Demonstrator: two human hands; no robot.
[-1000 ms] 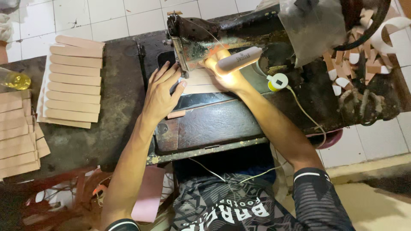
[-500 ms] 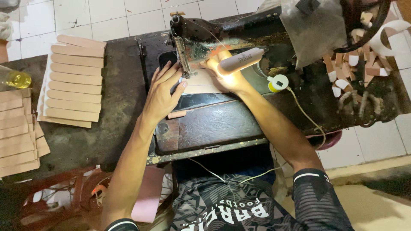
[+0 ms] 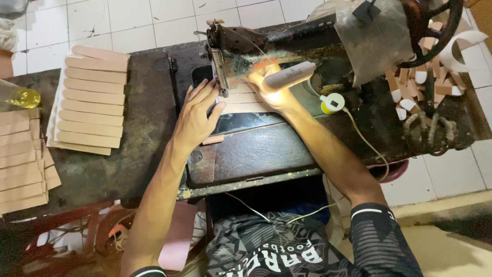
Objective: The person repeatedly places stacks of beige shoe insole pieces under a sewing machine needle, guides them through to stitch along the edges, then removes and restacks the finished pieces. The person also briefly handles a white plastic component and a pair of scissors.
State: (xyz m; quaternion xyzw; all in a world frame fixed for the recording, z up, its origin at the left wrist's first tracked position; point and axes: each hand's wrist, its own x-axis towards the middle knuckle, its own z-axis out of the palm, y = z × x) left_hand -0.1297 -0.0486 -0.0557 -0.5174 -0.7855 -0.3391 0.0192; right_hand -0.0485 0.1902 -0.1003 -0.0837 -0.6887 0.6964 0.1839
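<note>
An old black sewing machine (image 3: 287, 43) stands on a dark worn table (image 3: 138, 154). Under its needle lies a pale tan strip piece (image 3: 245, 102), lit by a small tube lamp (image 3: 289, 77). My left hand (image 3: 197, 115) lies flat on the machine bed, its fingers spread and its fingertips on the left end of the piece. My right hand (image 3: 269, 90) sits under the machine arm, fingers pressing the piece from the right beside the needle. Part of that hand is hidden by the lamp.
Overlapping tan strips (image 3: 89, 100) lie in a row at the left, with another stack (image 3: 23, 159) at the far left edge. A bottle of yellow liquid (image 3: 18, 96) stands nearby. Cut scraps (image 3: 425, 82) pile up by the handwheel. A yellow thread spool (image 3: 333, 102) sits on the bed.
Both hands have stayed on the piece at the needle; my left-hand fingers have shifted slightly. Nothing else has moved.
</note>
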